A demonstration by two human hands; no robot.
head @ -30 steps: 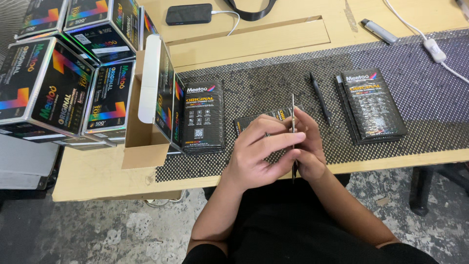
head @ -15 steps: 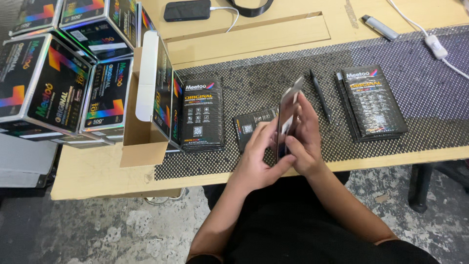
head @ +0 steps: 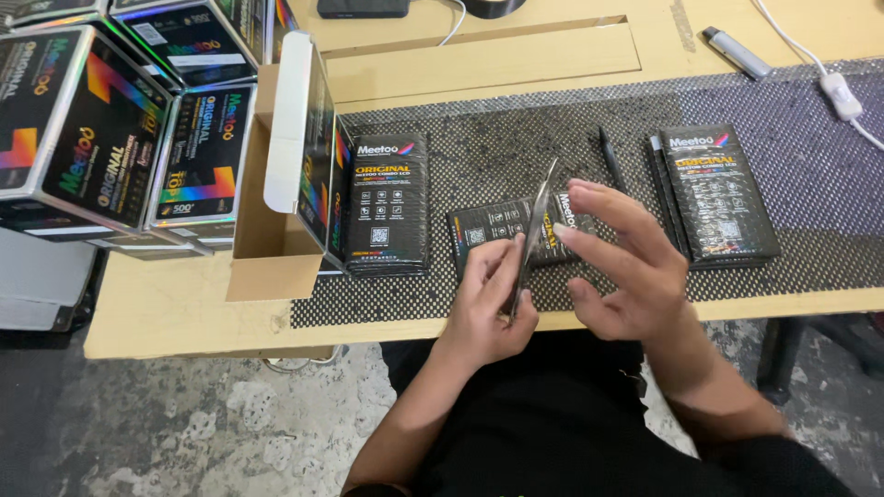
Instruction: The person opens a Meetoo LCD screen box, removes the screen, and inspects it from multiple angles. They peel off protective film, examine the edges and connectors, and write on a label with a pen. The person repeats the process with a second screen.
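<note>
Black mesh mat (head: 516,156) carries three flat black packets: one left of your hands, one behind them, one right. Your left hand (head: 488,299) pinches a thin glass panel (head: 532,237) edge-up above the mat's near edge; your right hand (head: 622,262) hovers beside it, fingers spread, empty.

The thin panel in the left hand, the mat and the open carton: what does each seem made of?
Thin panel: probably glass or glossy plastic; its edge glints. Mat: apparently soft foam or rubber mesh, matt black with regular holes. Open carton: plain brown cardboard inside, printed glossy outside.
</note>
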